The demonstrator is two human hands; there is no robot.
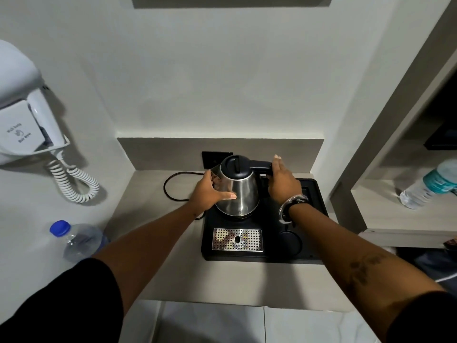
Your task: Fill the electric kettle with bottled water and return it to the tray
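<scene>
A steel electric kettle [241, 191] with a black lid and black handle stands upright on the black tray [314, 206], lid closed. My left hand [210, 194] cups the kettle's left side near the spout. My right hand [282, 180] wraps the black handle on the right. A clear water bottle with a blue cap [76, 238] stands at the lower left, partly hidden behind my left arm. A second water bottle with a teal label [430, 186] lies on the shelf at the right.
The tray holds a perforated metal drip grate [237, 240] and a round black recess [289, 242]. A black cord [170, 186] loops from the kettle base toward a wall socket [212, 158]. A white wall hair dryer [27, 120] with coiled cord hangs at left.
</scene>
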